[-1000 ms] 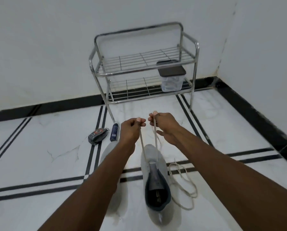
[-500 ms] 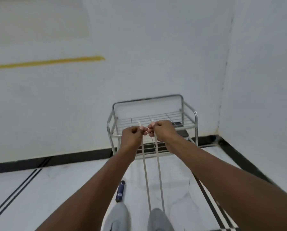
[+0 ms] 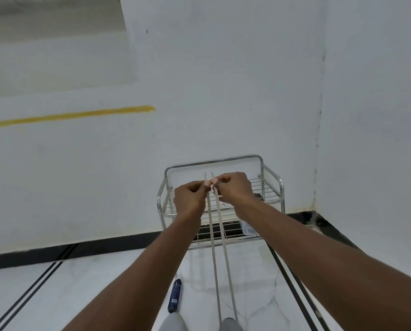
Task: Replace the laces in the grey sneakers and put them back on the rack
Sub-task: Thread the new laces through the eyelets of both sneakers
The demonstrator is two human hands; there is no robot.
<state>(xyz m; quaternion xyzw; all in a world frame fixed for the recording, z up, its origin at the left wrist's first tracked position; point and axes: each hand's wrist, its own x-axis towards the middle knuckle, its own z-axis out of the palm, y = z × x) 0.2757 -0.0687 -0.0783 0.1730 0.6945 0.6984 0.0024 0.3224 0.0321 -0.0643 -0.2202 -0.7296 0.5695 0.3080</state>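
Fingers (image 3: 208, 183) of both hands pinch the lace (image 3: 220, 271) ends side by side; strands run taut straight down to the grey sneaker (image 3: 230, 324).

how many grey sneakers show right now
2, both cut off at the bottom edge: left grey sneaker below the dark blue tube, right grey sneaker under the taut laces.

Both bare forearms reach forward from the near edge and converge towards the middle. The left hand (image 3: 190, 199) and right hand (image 3: 233, 187) meet at fingertip level, knuckles up, fingers curled. Each pinches one strand of the thin pale lace (image 3: 220, 259) between thumb and forefinger, thumb tips almost touching.
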